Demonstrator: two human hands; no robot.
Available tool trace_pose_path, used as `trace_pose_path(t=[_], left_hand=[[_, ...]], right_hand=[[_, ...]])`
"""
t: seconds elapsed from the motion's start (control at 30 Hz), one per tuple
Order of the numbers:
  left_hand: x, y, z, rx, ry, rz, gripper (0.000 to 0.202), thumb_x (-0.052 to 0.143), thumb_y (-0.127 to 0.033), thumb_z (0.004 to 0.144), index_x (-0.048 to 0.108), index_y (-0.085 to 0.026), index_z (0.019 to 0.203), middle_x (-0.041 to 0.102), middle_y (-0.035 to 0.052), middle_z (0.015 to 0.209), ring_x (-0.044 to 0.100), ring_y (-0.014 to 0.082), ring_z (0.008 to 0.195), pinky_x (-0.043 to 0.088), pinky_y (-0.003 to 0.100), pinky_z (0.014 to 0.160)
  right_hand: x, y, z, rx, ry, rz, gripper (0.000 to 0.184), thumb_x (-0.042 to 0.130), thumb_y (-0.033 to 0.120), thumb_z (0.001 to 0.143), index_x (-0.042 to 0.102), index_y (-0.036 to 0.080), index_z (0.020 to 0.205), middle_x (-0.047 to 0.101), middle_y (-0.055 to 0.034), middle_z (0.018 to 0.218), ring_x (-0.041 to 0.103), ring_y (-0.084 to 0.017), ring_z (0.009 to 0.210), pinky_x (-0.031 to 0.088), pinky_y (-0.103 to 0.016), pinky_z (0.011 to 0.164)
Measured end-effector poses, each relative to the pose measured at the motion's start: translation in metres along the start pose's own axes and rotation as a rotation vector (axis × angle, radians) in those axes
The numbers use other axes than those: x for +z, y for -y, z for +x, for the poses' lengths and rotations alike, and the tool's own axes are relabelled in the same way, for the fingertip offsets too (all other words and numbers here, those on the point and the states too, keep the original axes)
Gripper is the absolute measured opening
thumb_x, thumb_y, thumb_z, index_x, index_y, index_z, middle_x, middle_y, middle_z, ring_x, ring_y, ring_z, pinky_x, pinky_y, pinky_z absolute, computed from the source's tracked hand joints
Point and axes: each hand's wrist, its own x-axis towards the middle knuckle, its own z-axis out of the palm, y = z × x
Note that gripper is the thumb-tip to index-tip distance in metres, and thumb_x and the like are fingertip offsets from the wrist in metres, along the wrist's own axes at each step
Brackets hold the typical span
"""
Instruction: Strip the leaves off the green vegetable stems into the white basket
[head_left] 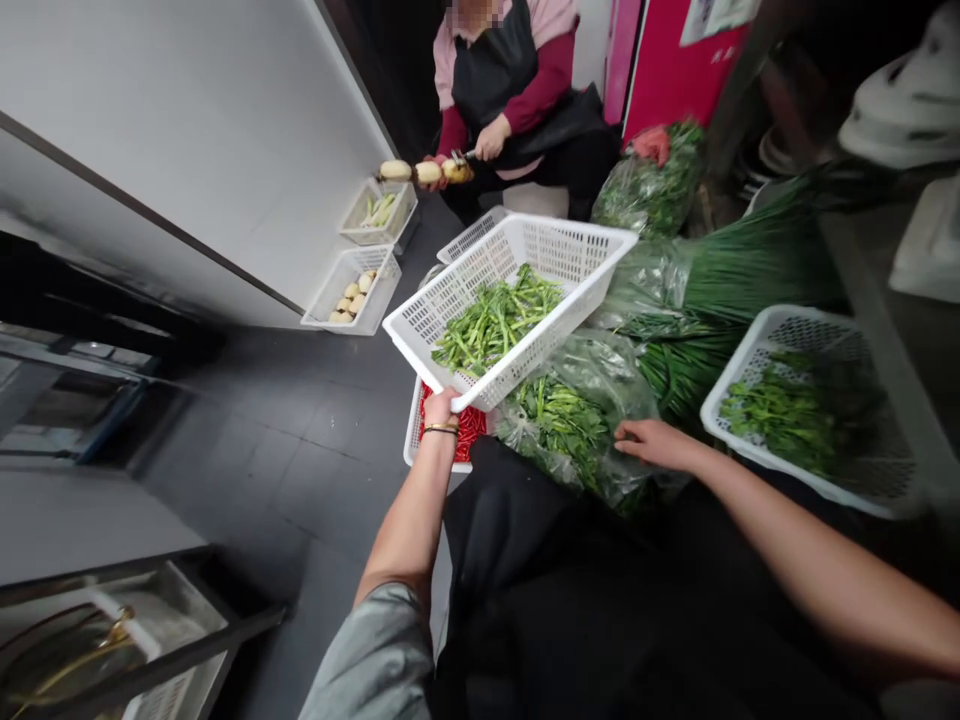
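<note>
Currently: left hand (pixel 441 408) clamped on near corner of white basket (pixel 585 250) of green stalks (pixel 495 322) — tilted, long axis toward upper right; right hand (pixel 651 442) flat, unclenched, on bagged greens (pixel 570 420), lower centre.

white basket (pixel 450 300) | tilted, lifted | green stalks (pixel 495 322) inside | above chili basket (pixel 415 425)

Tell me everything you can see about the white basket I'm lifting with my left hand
The white basket is rectangular, looks like plastic, with perforated lattice walls and a solid rim. It is tilted, raised above a lower basket of red chillies. Cut green stems lie piled inside. The left hand grips its near corner; nothing else visibly holds it.
</note>
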Motion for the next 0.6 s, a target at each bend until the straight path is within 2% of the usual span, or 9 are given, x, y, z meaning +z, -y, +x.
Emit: trace_pose_path(t=[0.13,0.27,0.37,0.43,0.5,0.6], left_hand=[[0.019,-0.001,0.011,-0.012,0.079,0.062,0.016,0.051,-0.002,0.049,0.054,-0.014,0.059,0.057,0.0003,0.06,0.059,0.0151,0.063,0.05,0.028,0.061],[0.039,-0.006,0.043,-0.036,0.175,0.177,0.015,0.053,0.0,0.049,0.054,-0.012,0.057,0.054,-0.0007,0.053,0.056,0.0143,0.057,0.047,0.028,0.059],[0.042,-0.011,0.069,-0.037,0.2,0.27,0.014,0.054,0.001,0.051,0.055,-0.011,0.059,0.054,-0.0002,0.053,0.056,0.0147,0.057,0.046,0.028,0.06],[0.042,-0.012,0.079,-0.019,0.191,0.322,0.014,0.056,0.001,0.054,0.056,-0.01,0.063,0.056,0.0004,0.055,0.056,0.0148,0.058,0.047,0.029,0.062],[0.041,-0.011,0.076,0.016,0.176,0.365,0.016,0.058,-0.001,0.057,0.058,-0.01,0.07,0.059,0.002,0.062,0.057,0.0152,0.062,0.047,0.03,0.066],[0.035,-0.013,0.047,0.109,0.131,0.426,0.024,0.063,-0.008,0.064,0.061,-0.011,0.087,0.065,0.0046,0.077,0.06,0.017,0.075,0.047,0.032,0.076]], right_hand=[[-0.003,0.001,-0.005,-0.021,0.042,-0.025,0.029,0.047,0.038,0.082,0.061,0.018,0.097,0.066,-0.0048,0.074,0.06,-0.019,0.066,0.04,-0.027,0.062],[-0.001,-0.005,-0.013,-0.045,0.085,-0.05,0.029,0.048,0.039,0.082,0.061,0.019,0.099,0.067,-0.0064,0.083,0.061,-0.02,0.076,0.041,-0.028,0.068],[0.002,-0.003,-0.013,-0.031,0.09,-0.042,0.029,0.049,0.04,0.082,0.061,0.02,0.099,0.066,-0.0056,0.081,0.061,-0.02,0.074,0.042,-0.027,0.068],[0.006,0.005,0.002,-0.062,0.056,-0.047,0.029,0.047,0.041,0.084,0.061,0.02,0.099,0.066,-0.0055,0.081,0.061,-0.019,0.074,0.043,-0.027,0.068],[0.011,0.019,0.03,-0.103,-0.01,-0.122,0.032,0.046,0.039,0.085,0.059,0.018,0.105,0.066,-0.0078,0.094,0.061,-0.02,0.084,0.043,-0.028,0.077],[0.017,0.04,0.085,-0.076,-0.073,-0.285,0.05,0.055,0.037,0.08,0.049,0.013,0.123,0.055,-0.0148,0.123,0.054,-0.023,0.109,0.039,-0.029,0.093]])
